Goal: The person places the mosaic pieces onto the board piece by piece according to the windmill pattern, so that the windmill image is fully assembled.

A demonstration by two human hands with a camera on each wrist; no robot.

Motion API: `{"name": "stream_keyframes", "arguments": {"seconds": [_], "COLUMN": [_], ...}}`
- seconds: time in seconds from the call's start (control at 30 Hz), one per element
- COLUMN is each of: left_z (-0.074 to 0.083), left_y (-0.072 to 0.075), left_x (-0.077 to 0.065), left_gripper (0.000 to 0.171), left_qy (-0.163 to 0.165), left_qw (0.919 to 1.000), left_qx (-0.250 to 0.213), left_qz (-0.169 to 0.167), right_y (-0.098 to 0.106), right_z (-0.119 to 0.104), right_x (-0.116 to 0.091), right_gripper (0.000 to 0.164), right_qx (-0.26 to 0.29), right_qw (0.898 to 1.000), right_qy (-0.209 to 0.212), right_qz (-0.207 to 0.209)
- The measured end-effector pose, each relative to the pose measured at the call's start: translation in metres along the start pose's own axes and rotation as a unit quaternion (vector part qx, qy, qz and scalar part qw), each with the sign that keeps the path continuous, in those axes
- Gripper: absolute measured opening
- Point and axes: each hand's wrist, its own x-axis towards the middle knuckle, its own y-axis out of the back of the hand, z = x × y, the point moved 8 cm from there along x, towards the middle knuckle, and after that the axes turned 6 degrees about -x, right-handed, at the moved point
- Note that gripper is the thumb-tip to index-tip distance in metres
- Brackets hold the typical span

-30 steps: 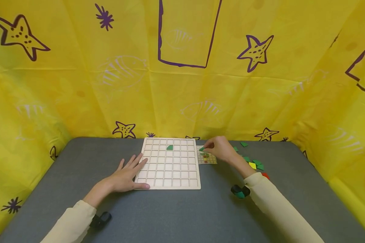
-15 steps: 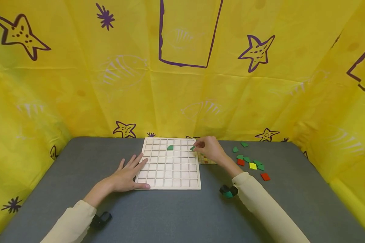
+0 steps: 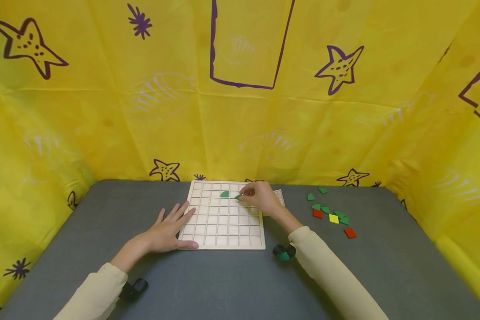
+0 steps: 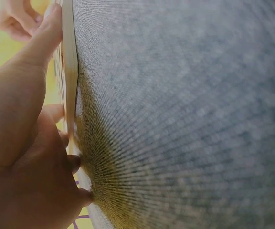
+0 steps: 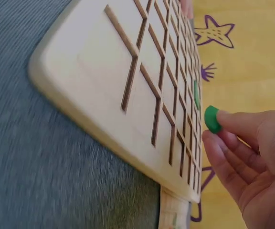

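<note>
My right hand (image 3: 262,198) pinches a green quarter-circle tile (image 5: 212,119) between thumb and fingers, just over the upper part of a pale wooden grid board (image 3: 222,229). In one of the board's cells lies another green quarter-circle tile (image 3: 225,194), a little left of the held one. My left hand (image 3: 166,231) rests with fingers spread on the board's left edge, its thumb on the front left corner. The left wrist view shows the thumb (image 4: 51,28) along the board's side. Partly hidden behind my right hand, a small pattern card (image 3: 280,195) sticks out at the board's right.
On the grey table (image 3: 208,284), to the right, lie several loose green tiles (image 3: 311,197), a yellow square tile (image 3: 334,218) and two red tiles (image 3: 350,233). A yellow curtain (image 3: 240,124) with sea drawings hangs behind the table and along both sides.
My right hand has carried the green tile leftward from above the pattern card to over the board, uncovering the loose tiles at the right. The left hand has stayed in place.
</note>
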Motion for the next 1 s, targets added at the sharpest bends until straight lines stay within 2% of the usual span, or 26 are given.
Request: {"name": "stream_keyframes", "arguments": {"seconds": [0.27, 0.67, 1.0], "left_z": [-0.002, -0.002, -0.002], "left_y": [-0.001, 0.0, -0.001], "left_x": [0.001, 0.001, 0.001], "left_gripper": [0.107, 0.106, 0.106], "left_qy": [0.003, 0.004, 0.005], "left_qw": [1.0, 1.0, 1.0], "left_qx": [0.001, 0.0, -0.003], "left_qz": [0.0, -0.002, -0.003], "right_y": [-0.013, -0.028, -0.04], "right_z": [-0.002, -0.018, -0.018], "right_x": [0.007, 0.013, 0.016], "right_gripper": [0.01, 0.013, 0.011], "right_qx": [0.039, 0.065, 0.041], "right_qw": [0.999, 0.998, 0.998], "right_qy": [-0.013, -0.023, -0.046], "right_qz": [-0.003, -0.014, -0.027]}}
